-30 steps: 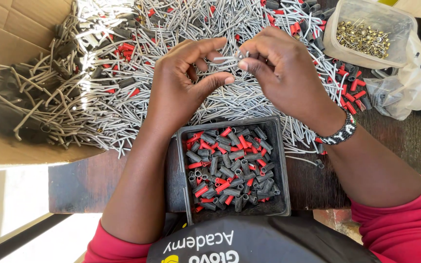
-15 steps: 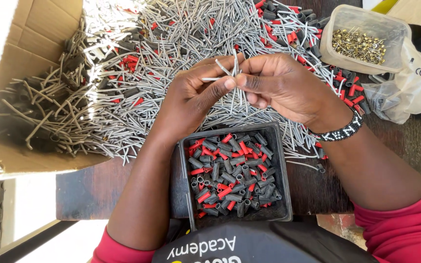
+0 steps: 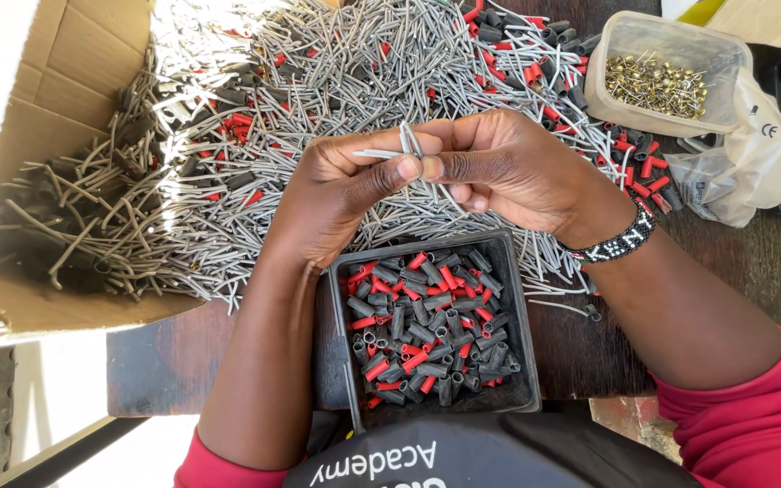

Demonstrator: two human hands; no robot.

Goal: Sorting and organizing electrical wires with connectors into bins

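Left hand point(image 3: 336, 203): thumb and forefinger pinched shut on thin grey pins point(image 3: 409, 143), held above the pile point(image 3: 318, 81).
Right hand point(image 3: 517, 167): fingers closed on the same pins from the other side.
Tray point(image 3: 522, 361): black, square, near table edge below the hands; holds short red and grey sleeves.
Tub point(image 3: 671, 45): clear plastic, upper right; brass-coloured bits inside.
Bag point(image 3: 752, 172): clear, crumpled, just beside the tub.
Box point(image 3: 74, 81): cardboard, left, open, part of the pile spilling in.
Table point(image 3: 164, 361): dark wood, sunlit.

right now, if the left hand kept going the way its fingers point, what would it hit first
Probably the right hand: the left hand points at it, fingers already meeting over the thin grey wires.
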